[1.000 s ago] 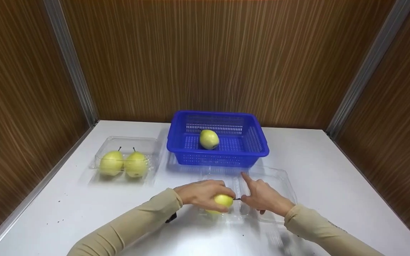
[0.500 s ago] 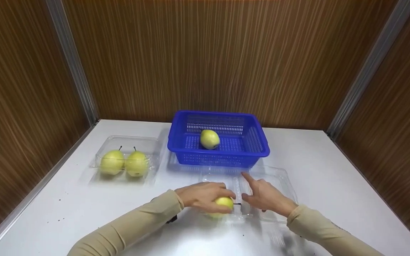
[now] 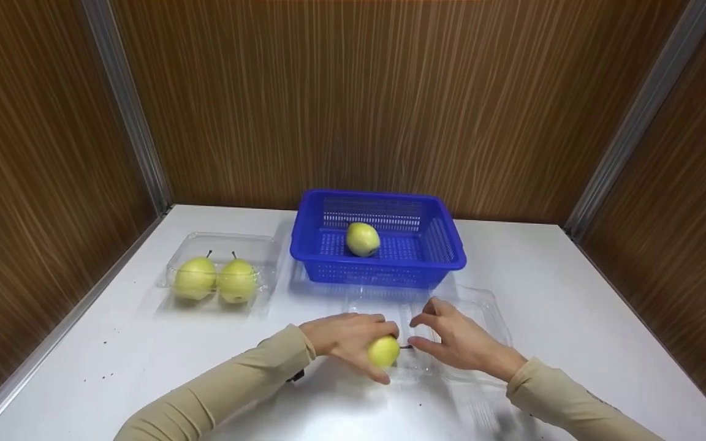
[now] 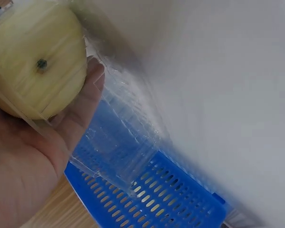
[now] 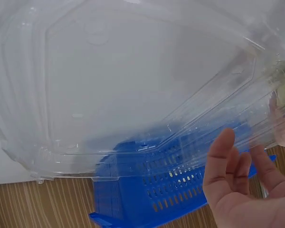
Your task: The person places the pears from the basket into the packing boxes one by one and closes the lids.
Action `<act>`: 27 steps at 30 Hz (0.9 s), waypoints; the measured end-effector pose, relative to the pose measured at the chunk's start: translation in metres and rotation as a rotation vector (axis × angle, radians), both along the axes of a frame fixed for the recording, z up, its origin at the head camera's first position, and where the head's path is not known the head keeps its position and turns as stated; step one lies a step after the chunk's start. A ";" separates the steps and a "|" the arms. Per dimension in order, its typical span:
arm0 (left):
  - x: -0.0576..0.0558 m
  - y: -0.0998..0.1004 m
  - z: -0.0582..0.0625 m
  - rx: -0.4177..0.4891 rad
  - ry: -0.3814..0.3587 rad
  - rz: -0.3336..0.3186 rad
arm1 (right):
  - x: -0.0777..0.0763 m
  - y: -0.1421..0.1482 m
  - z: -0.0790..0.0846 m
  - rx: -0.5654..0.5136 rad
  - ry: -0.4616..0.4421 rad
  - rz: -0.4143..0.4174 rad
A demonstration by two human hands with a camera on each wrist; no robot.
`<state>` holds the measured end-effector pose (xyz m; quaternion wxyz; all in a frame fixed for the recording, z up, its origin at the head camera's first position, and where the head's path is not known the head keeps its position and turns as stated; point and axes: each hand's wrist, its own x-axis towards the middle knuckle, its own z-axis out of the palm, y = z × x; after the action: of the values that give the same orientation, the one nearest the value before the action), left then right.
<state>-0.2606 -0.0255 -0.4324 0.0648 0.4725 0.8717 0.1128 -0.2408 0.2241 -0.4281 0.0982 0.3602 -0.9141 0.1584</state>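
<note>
In the head view my left hand [image 3: 350, 343] reaches over a yellow pear [image 3: 383, 351] lying in a clear plastic clamshell box [image 3: 413, 367]. Its fingers rest at the pear's far side, while the thumb stretches out along the near side. From the left wrist, the pear [image 4: 38, 61] shows through clear plastic beside the palm. My right hand [image 3: 460, 337] hovers at the box's hinge, just right of the pear's stem, with thumb and fingers apart and nothing between them. In the right wrist view the box's lid [image 5: 109, 85] lies folded back beside those fingers.
A blue basket [image 3: 377, 262] with one pear [image 3: 363, 239] in it stands behind the box. To the left sits another clear box [image 3: 267, 245], holding two pears [image 3: 236, 282]. Wood-patterned panels [image 3: 353, 98] rise around the white table [image 3: 144, 380].
My left thumb has spread away from the pear towards the near side. The right index finger, which pointed forward, has bent, and the right hand has moved slightly right.
</note>
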 end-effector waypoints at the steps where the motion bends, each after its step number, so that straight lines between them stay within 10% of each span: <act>1: -0.001 0.001 0.000 0.004 -0.018 0.004 | 0.001 0.000 0.000 0.012 -0.001 0.015; 27: -0.008 0.005 0.003 0.001 -0.091 0.044 | 0.014 -0.002 0.004 0.233 0.145 0.213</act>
<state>-0.2686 -0.0202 -0.4299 0.1018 0.4478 0.8779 0.1360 -0.2266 0.2221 -0.4243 0.1039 0.4744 -0.8735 0.0346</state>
